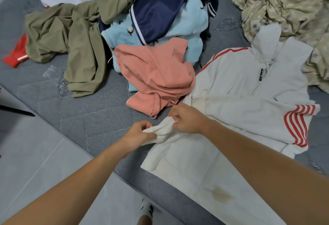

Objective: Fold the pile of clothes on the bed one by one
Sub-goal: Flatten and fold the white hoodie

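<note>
shirt [240,100] spread flat, near right on bed [80,118] | bunched sleeve [160,130] pinched by left hand [137,134] and right hand [187,119] | risk: pink top [156,75] touching shirt edge may be dragged; sleeve may be folded twisted

Crumpled patterned blanket [288,2] at the far right; pale tiled floor [35,162] below; a socked foot [146,210].

Likely a bedroom: bed [99,118], clothes [156,29].

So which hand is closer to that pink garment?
Right. The right hand pinches the white top's sleeve just below the pink garment; the left hand grips it farther down.
</note>
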The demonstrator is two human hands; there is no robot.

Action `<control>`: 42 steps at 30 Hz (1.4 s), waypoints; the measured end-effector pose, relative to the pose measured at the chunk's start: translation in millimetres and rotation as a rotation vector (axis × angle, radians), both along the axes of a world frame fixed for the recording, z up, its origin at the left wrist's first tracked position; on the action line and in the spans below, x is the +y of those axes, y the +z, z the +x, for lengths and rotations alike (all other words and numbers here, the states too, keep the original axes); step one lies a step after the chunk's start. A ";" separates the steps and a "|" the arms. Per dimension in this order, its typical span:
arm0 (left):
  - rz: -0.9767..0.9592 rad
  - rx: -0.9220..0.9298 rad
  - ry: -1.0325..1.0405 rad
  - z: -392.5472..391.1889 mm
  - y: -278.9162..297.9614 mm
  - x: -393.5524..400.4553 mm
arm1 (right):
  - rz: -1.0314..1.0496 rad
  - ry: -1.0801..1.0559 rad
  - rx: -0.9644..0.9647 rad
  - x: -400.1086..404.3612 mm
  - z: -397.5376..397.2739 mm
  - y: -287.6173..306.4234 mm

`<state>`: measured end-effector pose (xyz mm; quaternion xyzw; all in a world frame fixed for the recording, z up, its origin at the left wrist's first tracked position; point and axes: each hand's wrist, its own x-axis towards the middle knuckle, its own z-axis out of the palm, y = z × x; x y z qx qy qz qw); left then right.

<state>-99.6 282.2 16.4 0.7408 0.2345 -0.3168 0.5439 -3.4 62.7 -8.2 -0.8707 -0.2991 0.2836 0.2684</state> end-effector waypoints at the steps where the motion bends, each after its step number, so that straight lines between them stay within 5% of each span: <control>1: -0.019 0.017 -0.029 -0.4 0.9 -0.5 | -0.019 0.022 0.024 -0.1 1.1 0.5; 7: -0.042 -0.003 -0.120 1.4 7.8 -9.9 | -0.159 0.105 -0.010 1.2 0.6 2.1; 13: -0.237 -0.217 -0.263 26.0 57.4 -21.4 | 0.044 -0.088 0.161 -7.7 12.4 27.4; 18: -0.105 -0.409 -0.328 75.0 103.3 -28.9 | 0.086 -0.123 0.234 -12.4 41.6 63.6; 25: -0.031 -0.406 -0.378 118.5 145.3 -18.9 | -0.081 -0.057 0.183 -14.4 81.3 94.5; 35: 0.018 -0.467 -0.138 162.1 168.6 0.2 | 0.254 -0.299 0.163 -41.2 124.2 142.6; 42: 0.140 -0.428 -0.274 210.5 167.7 17.6 | 0.054 -0.298 0.224 -55.9 148.9 144.2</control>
